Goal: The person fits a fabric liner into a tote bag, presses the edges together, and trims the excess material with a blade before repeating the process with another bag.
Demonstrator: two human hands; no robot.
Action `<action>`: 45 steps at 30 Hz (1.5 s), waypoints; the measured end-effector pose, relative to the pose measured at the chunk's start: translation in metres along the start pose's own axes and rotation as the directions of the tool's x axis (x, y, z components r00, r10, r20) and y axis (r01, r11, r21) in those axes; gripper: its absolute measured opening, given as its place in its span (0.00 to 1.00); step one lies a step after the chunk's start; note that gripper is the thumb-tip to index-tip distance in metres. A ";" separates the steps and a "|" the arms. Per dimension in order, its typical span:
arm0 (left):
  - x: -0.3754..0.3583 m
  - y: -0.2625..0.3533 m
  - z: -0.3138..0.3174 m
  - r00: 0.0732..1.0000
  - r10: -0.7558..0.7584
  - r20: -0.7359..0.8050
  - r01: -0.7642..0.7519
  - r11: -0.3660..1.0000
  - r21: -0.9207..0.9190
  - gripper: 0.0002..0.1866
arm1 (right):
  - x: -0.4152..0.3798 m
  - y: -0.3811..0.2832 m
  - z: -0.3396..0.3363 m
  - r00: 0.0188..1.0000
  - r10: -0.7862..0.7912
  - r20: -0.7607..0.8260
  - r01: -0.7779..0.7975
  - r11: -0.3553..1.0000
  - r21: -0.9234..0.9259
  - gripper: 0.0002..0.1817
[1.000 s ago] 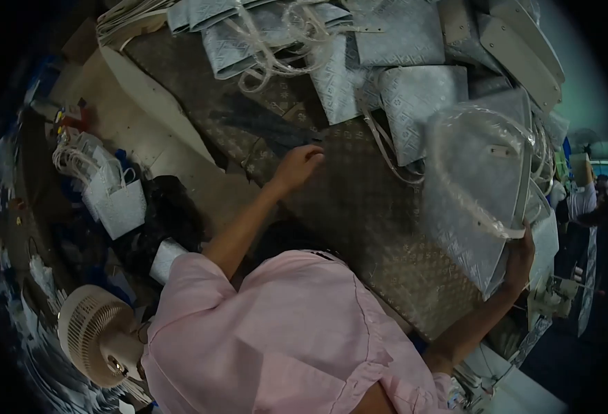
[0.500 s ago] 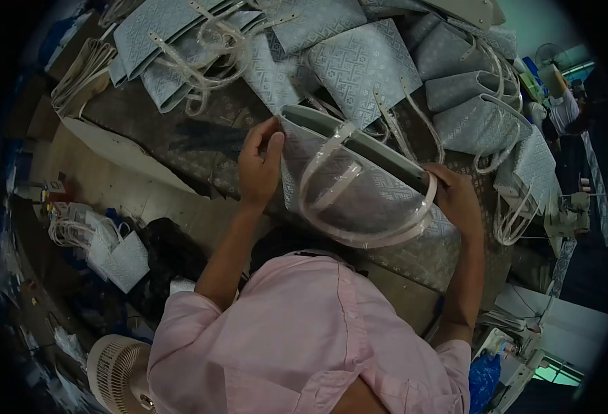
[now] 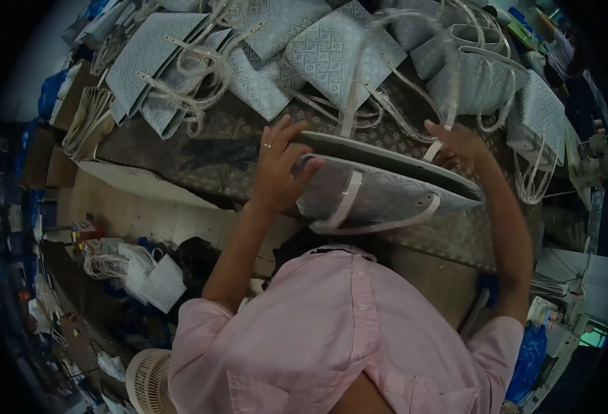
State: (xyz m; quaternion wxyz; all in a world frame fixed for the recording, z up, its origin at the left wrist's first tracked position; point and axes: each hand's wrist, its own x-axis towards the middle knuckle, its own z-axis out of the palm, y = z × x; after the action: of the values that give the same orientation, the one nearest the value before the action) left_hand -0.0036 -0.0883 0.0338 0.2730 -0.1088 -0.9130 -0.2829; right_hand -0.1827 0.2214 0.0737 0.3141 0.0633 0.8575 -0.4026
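A silvery-grey patterned tote bag [image 3: 386,190] lies in front of me, its mouth [image 3: 393,159] parted and facing away from my body. Its near handle [image 3: 349,200] hangs down over the front panel. The far handle [image 3: 352,86] stands up behind the mouth, blurred. At the bag's left end is my left hand [image 3: 276,169], with a ring, its fingers and thumb apart around the corner. My right hand [image 3: 459,146] is closed at the right foot of the far handle; some of its fingertips are hidden.
Several similar bags [image 3: 335,52] are heaped along the back of the brown patterned table [image 3: 238,169]. Dark strips [image 3: 221,153] lie left of my left hand. More bags [image 3: 155,279] sit low on the left, near a fan [image 3: 151,379]. Another person [image 3: 562,52] is at the far right.
The bag has turned more level and its mouth shows wider. Its far handle has swung up and back. My right hand has moved to that handle; my left hand's fingers have spread.
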 end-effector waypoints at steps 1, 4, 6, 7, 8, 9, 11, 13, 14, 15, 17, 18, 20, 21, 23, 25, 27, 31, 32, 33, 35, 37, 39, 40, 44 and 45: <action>-0.006 -0.003 0.004 0.999 0.001 -0.043 -0.002 1.000 -0.026 0.13 | -0.002 -0.001 -0.011 0.993 -0.010 0.113 0.018 0.997 -0.070 0.35; -0.009 0.003 0.004 0.986 -0.083 -0.141 0.062 0.987 -0.151 0.11 | 0.000 0.000 -0.013 0.972 -0.230 0.042 0.228 0.893 -0.389 0.35; -0.018 0.003 0.000 0.958 -0.198 -0.208 0.149 0.962 -0.230 0.10 | 0.027 0.031 -0.014 0.863 -0.501 -0.060 0.429 0.791 -0.437 0.36; -0.020 -0.004 -0.003 0.948 -0.178 -0.263 0.124 0.970 -0.208 0.10 | 0.020 0.026 -0.009 0.835 -0.544 -0.080 0.453 0.764 -0.460 0.34; -0.023 -0.013 -0.009 0.938 -0.153 -0.312 0.098 0.978 -0.184 0.11 | 0.015 0.022 -0.003 0.780 -0.618 -0.099 0.526 0.733 -0.430 0.31; -0.032 -0.029 -0.014 0.930 -0.175 -0.324 0.129 0.979 -0.159 0.11 | 0.008 0.018 0.003 0.721 -0.682 -0.128 0.593 0.701 -0.397 0.29; -0.060 -0.076 -0.014 0.876 -0.376 -0.302 0.335 0.925 -0.179 0.11 | -0.013 0.001 0.013 0.744 -0.666 -0.056 0.621 0.720 -0.309 0.27; -0.089 -0.126 -0.014 0.648 -0.744 -0.161 0.689 0.663 -0.292 0.12 | -0.027 -0.011 0.019 0.774 -0.633 0.003 0.616 0.752 -0.233 0.26; -0.105 -0.152 -0.012 0.636 -0.754 -0.165 0.698 0.654 -0.294 0.12 | -0.030 -0.017 0.022 0.789 -0.613 0.028 0.592 0.749 -0.298 0.25; -0.120 -0.177 -0.010 0.640 -0.759 -0.119 0.739 0.651 -0.174 0.13 | -0.030 -0.023 0.025 0.805 -0.592 0.046 0.566 0.742 -0.360 0.25; -0.134 -0.217 -0.005 0.631 -0.773 -0.062 0.772 0.634 -0.055 0.14 | -0.029 -0.036 0.030 0.836 -0.546 0.055 0.528 0.774 -0.349 0.24; -0.136 -0.234 -0.001 0.772 -0.632 -0.067 0.635 0.764 0.117 0.16 | -0.027 -0.040 0.032 0.864 -0.500 0.053 0.487 0.807 -0.334 0.24; -0.129 -0.260 0.002 0.882 -0.470 -0.035 0.461 0.846 0.267 0.17 | -0.020 -0.044 0.033 0.875 -0.482 0.051 0.468 0.811 -0.351 0.23; -0.121 -0.269 -0.002 0.878 -0.476 0.047 0.443 0.846 0.298 0.18 | -0.018 -0.046 0.035 0.880 -0.473 0.048 0.457 0.814 -0.359 0.22; -0.115 -0.281 -0.008 0.863 -0.485 0.140 0.423 0.847 0.322 0.19 | -0.027 -0.059 0.042 0.861 -0.508 0.033 0.464 0.756 -0.462 0.21; -0.113 -0.288 -0.013 0.861 -0.403 0.312 0.297 0.894 0.335 0.23 | -0.033 -0.065 0.045 0.836 -0.549 0.023 0.467 0.688 -0.555 0.20; -0.110 -0.291 -0.019 0.870 -0.344 0.352 0.230 0.917 0.327 0.22 | -0.034 -0.066 0.042 0.830 -0.557 -0.045 0.477 0.748 -0.461 0.18; -0.115 -0.297 -0.010 0.848 -0.237 0.475 -0.010 0.888 0.461 0.14 | -0.034 -0.076 0.040 0.836 -0.544 -0.080 0.444 0.754 -0.484 0.17; -0.117 -0.301 -0.008 0.849 -0.234 0.473 -0.013 0.887 0.462 0.14 | -0.035 -0.081 0.043 0.804 -0.591 -0.067 0.515 0.748 -0.418 0.16; -0.118 -0.302 -0.007 0.850 -0.207 0.485 -0.049 0.885 0.464 0.12 | -0.036 -0.086 0.047 0.769 -0.636 -0.058 0.582 0.735 -0.349 0.16; -0.117 -0.302 -0.009 0.850 -0.179 0.495 -0.088 0.879 0.468 0.10 | -0.038 -0.112 0.065 0.784 -0.616 -0.080 0.551 0.750 -0.366 0.15; -0.116 -0.297 -0.011 0.896 -0.127 0.426 -0.096 0.880 0.464 0.07 | -0.037 -0.138 0.087 0.796 -0.596 -0.108 0.520 0.764 -0.383 0.15; -0.118 -0.293 -0.006 0.930 -0.140 0.339 -0.047 0.871 0.489 0.06 | -0.031 -0.164 0.106 0.627 -0.771 0.108 0.740 0.547 -0.391 0.15; -0.120 -0.293 -0.002 0.955 -0.156 0.253 0.007 0.864 0.504 0.05 | -0.024 -0.178 0.118 0.630 -0.753 0.190 0.756 0.539 -0.371 0.14; -0.119 -0.295 0.011 0.964 -0.251 0.093 0.173 0.850 0.497 0.04 | 0.025 -0.221 0.180 0.498 -0.684 0.532 0.867 0.377 -0.327 0.15; -0.117 -0.295 0.012 0.959 -0.279 0.061 0.219 0.857 0.467 0.04 | 0.036 -0.231 0.201 0.466 -0.630 0.621 0.884 0.307 -0.351 0.16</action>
State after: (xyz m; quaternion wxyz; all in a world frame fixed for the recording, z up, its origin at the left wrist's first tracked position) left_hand -0.0161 -0.3272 -0.1753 0.1937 0.0598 -0.9754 -0.0864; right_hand -0.1964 -0.0846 0.1065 0.2357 -0.5450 0.7820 -0.1895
